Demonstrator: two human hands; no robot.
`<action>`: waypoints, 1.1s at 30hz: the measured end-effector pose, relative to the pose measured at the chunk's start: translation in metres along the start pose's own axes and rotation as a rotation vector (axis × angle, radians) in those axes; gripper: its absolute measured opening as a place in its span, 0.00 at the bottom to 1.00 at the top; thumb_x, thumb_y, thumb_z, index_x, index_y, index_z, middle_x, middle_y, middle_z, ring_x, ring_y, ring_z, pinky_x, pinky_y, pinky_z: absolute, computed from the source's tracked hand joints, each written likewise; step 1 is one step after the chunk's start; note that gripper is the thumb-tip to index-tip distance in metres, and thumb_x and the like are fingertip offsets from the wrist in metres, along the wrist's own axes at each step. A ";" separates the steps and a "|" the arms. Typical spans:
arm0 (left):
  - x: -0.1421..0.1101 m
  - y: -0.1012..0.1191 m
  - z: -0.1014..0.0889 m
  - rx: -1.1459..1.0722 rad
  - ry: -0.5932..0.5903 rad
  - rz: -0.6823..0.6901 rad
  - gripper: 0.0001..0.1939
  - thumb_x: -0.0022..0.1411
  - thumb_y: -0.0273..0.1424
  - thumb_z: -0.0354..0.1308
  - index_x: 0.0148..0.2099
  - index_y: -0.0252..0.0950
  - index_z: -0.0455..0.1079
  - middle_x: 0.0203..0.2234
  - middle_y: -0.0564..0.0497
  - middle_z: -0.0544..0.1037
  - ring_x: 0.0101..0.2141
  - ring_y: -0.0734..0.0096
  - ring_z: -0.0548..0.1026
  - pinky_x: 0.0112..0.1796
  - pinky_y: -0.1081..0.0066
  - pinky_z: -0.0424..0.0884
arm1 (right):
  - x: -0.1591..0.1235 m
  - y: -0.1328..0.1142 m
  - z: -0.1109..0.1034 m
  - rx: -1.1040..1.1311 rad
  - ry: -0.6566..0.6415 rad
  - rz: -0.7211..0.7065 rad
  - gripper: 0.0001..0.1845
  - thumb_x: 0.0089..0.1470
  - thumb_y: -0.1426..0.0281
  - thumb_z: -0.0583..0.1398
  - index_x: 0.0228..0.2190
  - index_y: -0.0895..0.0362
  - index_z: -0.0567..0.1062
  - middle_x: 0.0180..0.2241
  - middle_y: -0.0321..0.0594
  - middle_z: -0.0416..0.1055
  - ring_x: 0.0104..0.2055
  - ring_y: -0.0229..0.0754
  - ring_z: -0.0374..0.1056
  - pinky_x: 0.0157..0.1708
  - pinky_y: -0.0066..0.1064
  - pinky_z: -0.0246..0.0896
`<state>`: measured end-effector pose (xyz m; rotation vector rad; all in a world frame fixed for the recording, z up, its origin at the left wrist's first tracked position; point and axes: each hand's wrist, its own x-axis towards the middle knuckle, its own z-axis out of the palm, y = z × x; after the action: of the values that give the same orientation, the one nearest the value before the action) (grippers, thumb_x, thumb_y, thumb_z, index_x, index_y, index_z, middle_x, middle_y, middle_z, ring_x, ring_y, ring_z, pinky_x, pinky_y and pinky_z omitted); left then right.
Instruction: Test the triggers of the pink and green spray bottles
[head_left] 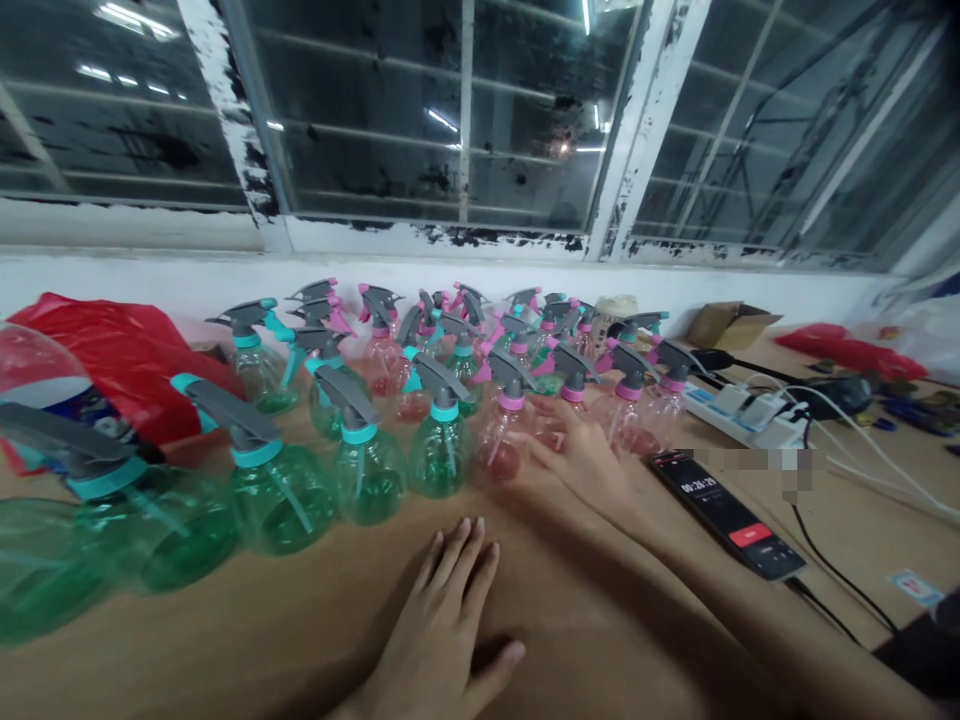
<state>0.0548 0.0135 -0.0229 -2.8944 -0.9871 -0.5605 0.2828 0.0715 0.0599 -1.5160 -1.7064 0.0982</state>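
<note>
Several small spray bottles stand in rows on the wooden table (300, 620), green ones (442, 450) with teal collars on the left and pink ones (501, 440) with pink collars on the right, all with grey triggers. My left hand (442, 630) lies flat on the bare wood in front of them, fingers stretched out, holding nothing. My right hand (581, 450) reaches forward to the pink bottles, its fingers against the base of one; what its fingertips do is partly hidden.
A phone (724, 512) showing a timer lies to the right of my right arm, with a cable. A white power strip (742, 415) with plugs, a cardboard box (731, 322) and red bags (120, 350) lie along the back. A window wall stands behind.
</note>
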 end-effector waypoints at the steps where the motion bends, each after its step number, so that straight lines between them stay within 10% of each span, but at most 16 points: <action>1: 0.000 -0.001 0.000 0.004 0.002 0.006 0.35 0.63 0.45 0.54 0.65 0.33 0.53 0.63 0.40 0.53 0.61 0.48 0.53 0.56 0.50 0.56 | -0.003 0.004 -0.006 0.001 0.013 0.011 0.21 0.55 0.57 0.58 0.46 0.56 0.70 0.42 0.45 0.76 0.41 0.47 0.73 0.40 0.38 0.68; 8: -0.001 0.000 -0.005 0.002 -0.001 -0.020 0.35 0.62 0.46 0.54 0.65 0.35 0.52 0.63 0.40 0.55 0.60 0.48 0.57 0.54 0.51 0.60 | -0.006 0.049 -0.040 -0.154 0.136 0.128 0.21 0.54 0.54 0.56 0.39 0.57 0.73 0.37 0.47 0.77 0.30 0.48 0.73 0.30 0.38 0.66; 19: 0.019 0.009 -0.021 -0.151 0.014 -0.136 0.22 0.64 0.36 0.53 0.59 0.42 0.59 0.57 0.47 0.66 0.54 0.53 0.67 0.51 0.53 0.65 | 0.010 0.045 -0.023 -0.373 0.047 0.145 0.33 0.52 0.49 0.56 0.50 0.60 0.66 0.41 0.56 0.75 0.39 0.62 0.74 0.33 0.44 0.65; 33: 0.073 0.051 -0.006 -0.480 0.067 -0.253 0.42 0.55 0.36 0.60 0.65 0.38 0.42 0.59 0.38 0.59 0.58 0.47 0.60 0.52 0.47 0.61 | -0.085 0.003 -0.067 -0.319 0.036 -0.091 0.34 0.49 0.44 0.55 0.40 0.62 0.72 0.39 0.55 0.73 0.43 0.58 0.69 0.39 0.48 0.67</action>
<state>0.1363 0.0144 0.0124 -3.1330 -1.3889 -1.0324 0.3201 -0.0304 0.0579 -1.6525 -1.8227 -0.2589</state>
